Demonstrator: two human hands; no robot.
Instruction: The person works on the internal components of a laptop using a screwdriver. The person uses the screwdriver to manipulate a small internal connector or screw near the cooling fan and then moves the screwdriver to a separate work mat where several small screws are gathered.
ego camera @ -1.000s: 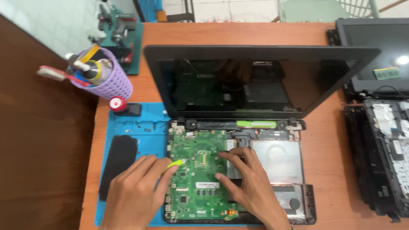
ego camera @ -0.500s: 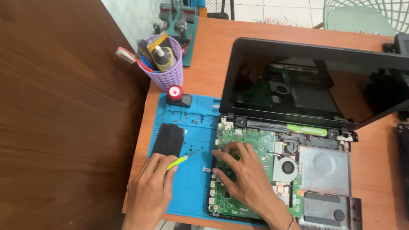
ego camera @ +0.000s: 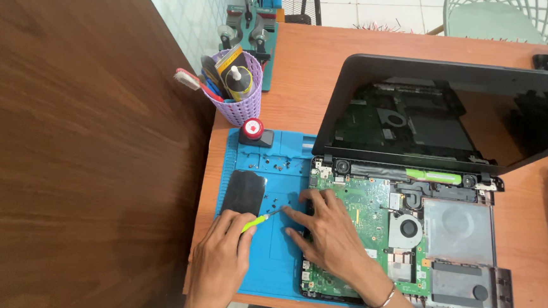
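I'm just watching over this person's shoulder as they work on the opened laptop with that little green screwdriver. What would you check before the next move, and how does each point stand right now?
1. Screwdriver grip: the left hand holds the green screwdriver between its fingers. Ok.
2. Tip placement: the tip points toward the left edge of the green circuit board, over the blue work mat; whether it sits in a screw cannot be told.
3. Board steadied: the right hand lies flat on the board. Ok.
4. Loose screws: small dark screws lie scattered on the mat, not in a tray. Not ok.
5. Laptop lid: propped open behind the board, away from both hands. Ok.
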